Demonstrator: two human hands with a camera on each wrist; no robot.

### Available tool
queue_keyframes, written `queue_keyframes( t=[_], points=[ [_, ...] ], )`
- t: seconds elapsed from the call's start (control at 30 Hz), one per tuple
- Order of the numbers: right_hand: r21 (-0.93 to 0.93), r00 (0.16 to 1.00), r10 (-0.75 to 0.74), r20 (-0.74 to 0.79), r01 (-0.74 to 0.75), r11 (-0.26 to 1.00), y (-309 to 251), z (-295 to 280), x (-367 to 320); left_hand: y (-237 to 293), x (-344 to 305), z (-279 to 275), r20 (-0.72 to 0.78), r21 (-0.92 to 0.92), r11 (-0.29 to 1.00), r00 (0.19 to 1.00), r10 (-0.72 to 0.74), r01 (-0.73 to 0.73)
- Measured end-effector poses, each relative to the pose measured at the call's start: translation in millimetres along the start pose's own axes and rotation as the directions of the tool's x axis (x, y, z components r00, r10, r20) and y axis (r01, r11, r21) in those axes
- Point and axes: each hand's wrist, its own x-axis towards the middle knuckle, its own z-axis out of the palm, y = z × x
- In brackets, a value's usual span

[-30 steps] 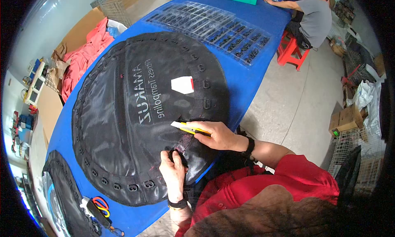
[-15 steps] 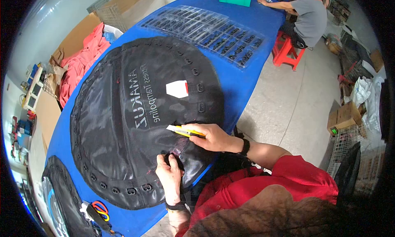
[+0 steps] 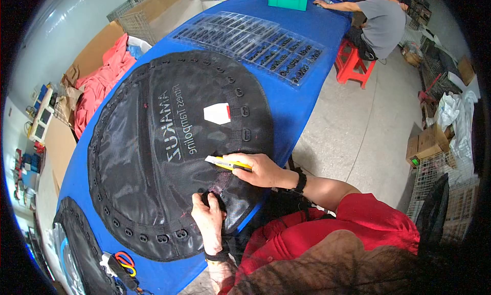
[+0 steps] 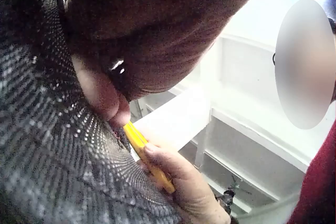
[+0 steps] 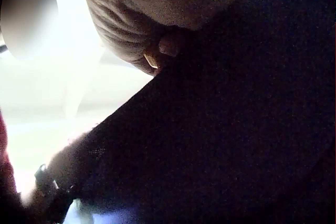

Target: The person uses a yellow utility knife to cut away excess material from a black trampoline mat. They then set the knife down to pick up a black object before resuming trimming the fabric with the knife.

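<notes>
Fingers (image 3: 197, 199) of the left hand (image 3: 207, 219) are pinching the near side of a round black mat (image 3: 192, 175); the right hand (image 3: 261, 171) is gripping a yellow cutter (image 3: 232, 165) over it. The mat is lying on a blue worktop (image 3: 291, 103), compartmented trays (image 3: 258, 45) resting beyond.

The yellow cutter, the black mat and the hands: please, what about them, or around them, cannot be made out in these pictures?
Part of the yellow cutter: head view, covered by the right hand.
Some fingers of the left hand: head view, hidden by that hand and the black mat.
The mat's surface detail: right wrist view, mostly lost in darkness.
Small dark parts: head view, too small to identify.
</notes>
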Motion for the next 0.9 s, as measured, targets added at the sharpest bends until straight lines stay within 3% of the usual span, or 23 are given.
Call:
queue_keyframes(
  t=[0.63, 0.9],
  points=[
    [-0.033, 1.0, -0.014, -0.013, 0.014, 0.999, 2.0, 0.2, 0.6, -0.9, -2.3, 1.5, 0.036, -0.016, 0.996, 0.996, 0.088, -0.087],
    [-0.01, 1.0, 0.013, -0.009, -0.013, 1.0, 0.8, 0.5, 0.9, 10.7, -3.1, 2.4, -0.001, 0.031, 0.999, 0.999, 0.045, -0.045]
  ],
)
